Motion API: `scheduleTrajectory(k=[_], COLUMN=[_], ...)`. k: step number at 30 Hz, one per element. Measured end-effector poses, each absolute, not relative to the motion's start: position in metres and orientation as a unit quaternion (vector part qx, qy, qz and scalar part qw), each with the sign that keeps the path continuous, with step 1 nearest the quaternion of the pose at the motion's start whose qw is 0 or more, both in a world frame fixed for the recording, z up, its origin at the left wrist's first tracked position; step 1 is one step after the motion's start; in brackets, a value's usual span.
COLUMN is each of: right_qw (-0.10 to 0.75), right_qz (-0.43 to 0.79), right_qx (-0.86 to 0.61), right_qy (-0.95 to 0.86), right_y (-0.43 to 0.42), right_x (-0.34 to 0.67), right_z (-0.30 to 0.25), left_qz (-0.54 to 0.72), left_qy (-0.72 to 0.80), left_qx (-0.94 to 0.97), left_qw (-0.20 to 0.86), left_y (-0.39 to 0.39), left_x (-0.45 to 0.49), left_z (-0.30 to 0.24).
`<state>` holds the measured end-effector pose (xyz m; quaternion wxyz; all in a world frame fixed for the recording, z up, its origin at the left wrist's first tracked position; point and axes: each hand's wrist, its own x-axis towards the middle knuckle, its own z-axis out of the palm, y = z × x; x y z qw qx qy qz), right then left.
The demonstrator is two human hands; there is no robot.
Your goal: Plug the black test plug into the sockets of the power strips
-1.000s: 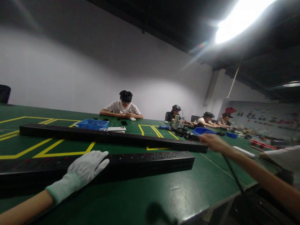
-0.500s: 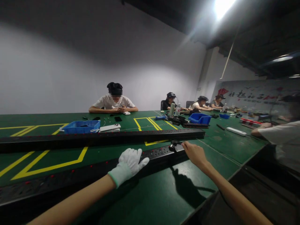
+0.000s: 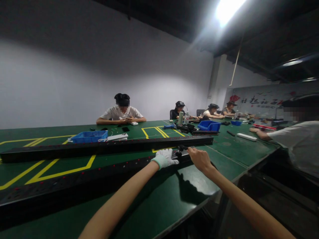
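A long black power strip (image 3: 99, 176) with red marks along its top lies diagonally across the green table. Near its right end rests my left hand (image 3: 165, 158), in a white glove with a pale green cuff, its fingers curled over the strip and the thumb reaching toward the right. My bare right hand (image 3: 200, 159) is closed on a black plug (image 3: 179, 151), held just above the strip's right end beside the gloved fingers. A dark cable passes behind the right wrist. Whether the plug touches a socket cannot be made out.
Behind lies a second long black power strip (image 3: 134, 143). Beyond it are a blue tray (image 3: 89, 136), a white phone (image 3: 117, 136), a blue bin (image 3: 208, 125) and a white bar (image 3: 246, 136). The table edge (image 3: 189, 212) runs diagonally at right. Several people sit around the table.
My left hand has slid right along the near strip, closer to the plug. My right hand and the plug appear slightly further left and higher; the view has shifted too.
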<state>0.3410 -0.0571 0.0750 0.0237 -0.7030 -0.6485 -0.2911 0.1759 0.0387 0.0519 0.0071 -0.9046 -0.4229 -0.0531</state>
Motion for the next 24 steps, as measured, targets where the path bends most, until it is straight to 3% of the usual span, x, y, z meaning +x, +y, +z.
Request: scheduleTrajectory(k=[16,24], right_qw=[-0.064,-0.042], right_qz=[-0.289,-0.237], right_qx=[-0.638,-0.645], right_qy=[-0.711,-0.725], right_y=[-0.068,-0.071], right_x=[0.306,0.301], right_z=[0.082,0.102], left_qz=[-0.058,-0.051], left_qy=[-0.434,-0.423], left_qx=[-0.899,-0.905], left_qw=[-0.02,-0.009], left_y=[0.049,0.04], left_x=[0.193,0.158], left_z=[0.044,0.046])
